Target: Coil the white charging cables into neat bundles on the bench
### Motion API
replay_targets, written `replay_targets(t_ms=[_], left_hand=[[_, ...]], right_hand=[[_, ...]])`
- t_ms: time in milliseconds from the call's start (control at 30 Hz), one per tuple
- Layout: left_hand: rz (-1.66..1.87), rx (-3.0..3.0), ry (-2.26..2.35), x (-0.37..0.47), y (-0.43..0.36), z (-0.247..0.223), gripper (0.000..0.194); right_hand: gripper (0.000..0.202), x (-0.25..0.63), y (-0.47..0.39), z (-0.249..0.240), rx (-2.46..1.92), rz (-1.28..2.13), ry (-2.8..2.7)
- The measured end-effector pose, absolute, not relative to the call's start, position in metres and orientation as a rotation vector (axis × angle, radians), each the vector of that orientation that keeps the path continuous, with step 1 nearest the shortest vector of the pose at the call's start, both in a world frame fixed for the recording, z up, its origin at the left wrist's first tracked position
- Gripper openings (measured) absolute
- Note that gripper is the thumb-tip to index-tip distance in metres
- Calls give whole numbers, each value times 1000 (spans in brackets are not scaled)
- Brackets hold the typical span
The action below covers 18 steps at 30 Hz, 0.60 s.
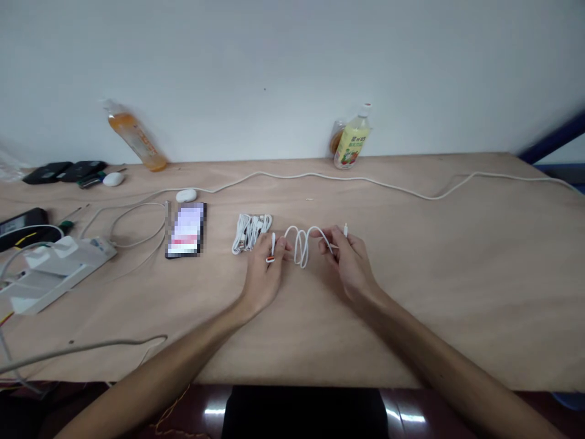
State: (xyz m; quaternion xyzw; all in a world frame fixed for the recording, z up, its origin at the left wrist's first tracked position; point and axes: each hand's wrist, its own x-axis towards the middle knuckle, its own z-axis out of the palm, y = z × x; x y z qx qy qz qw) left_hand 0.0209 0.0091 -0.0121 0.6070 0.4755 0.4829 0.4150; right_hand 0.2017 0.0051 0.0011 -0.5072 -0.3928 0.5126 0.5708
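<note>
A white USB cable point(301, 247) spans the space between my two hands, its middle hanging in loose loops. My left hand point(265, 262) is closed on one end, where a USB plug with an orange inside point(270, 260) sticks out toward me. The other end is pinched in my right hand point(350, 259), with a small white plug point(346, 230) pointing up past the fingers. Just beyond my left hand lies a group of coiled white cables point(250, 231) on the table, partly hidden by that hand.
A phone point(186, 230) and white earbud case point(186, 196) lie left of the coils. Farther left sits a white power strip point(59, 274) with cords. An orange bottle point(137, 139) and a yellow-green bottle point(353, 141) stand by the wall. A long white cord point(365, 178) crosses the table point(457, 274).
</note>
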Motion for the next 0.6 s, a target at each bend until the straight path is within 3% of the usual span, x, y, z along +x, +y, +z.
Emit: replay_targets(t_ms=[267, 367, 600], left_hand=[[1227, 926, 942, 28, 16, -10, 42], [1063, 645, 797, 28, 17, -3, 45], [929, 449, 668, 24, 16, 8, 22]], right_hand=[[46, 206, 7, 5, -1046, 1574, -719], [41, 207, 9, 2, -970, 1604, -657], [31, 208, 16, -4, -846, 1517, -611]])
